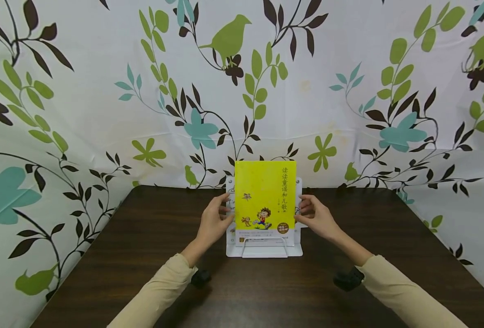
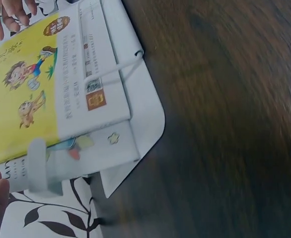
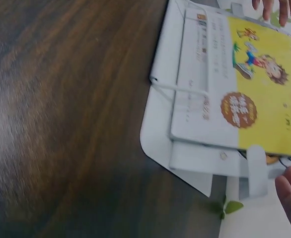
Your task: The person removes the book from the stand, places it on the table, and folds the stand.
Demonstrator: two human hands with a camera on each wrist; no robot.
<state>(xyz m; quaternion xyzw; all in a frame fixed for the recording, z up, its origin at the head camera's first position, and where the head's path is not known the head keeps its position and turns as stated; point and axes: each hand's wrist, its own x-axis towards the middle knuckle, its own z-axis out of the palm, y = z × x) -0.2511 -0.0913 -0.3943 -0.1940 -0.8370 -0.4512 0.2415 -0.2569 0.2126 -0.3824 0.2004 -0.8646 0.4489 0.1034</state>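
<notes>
A yellow picture book (image 1: 258, 187) stands upright on a white metal book stand (image 1: 234, 251), behind a wire holder (image 1: 265, 238) at its foot. Behind it, a pale printed sheet or second book (image 2: 101, 148) sticks out at the sides. My left hand (image 1: 212, 222) is at the stand's left edge, fingers slightly bent and spread, thumb near the book's side. On the right edge, my right hand (image 1: 321, 219) mirrors it with loosely bent fingers. White side clips (image 2: 38, 166) hold the pages near the fingertips in both wrist views. Neither palm closes around the book.
The dark wood table (image 1: 266, 296) spreads out on all sides of the stand. Behind it hangs a white curtain (image 1: 307, 105) with leaves and birds. A black wrist device (image 1: 348, 279) sits under the right cuff, another (image 1: 201, 278) under the left.
</notes>
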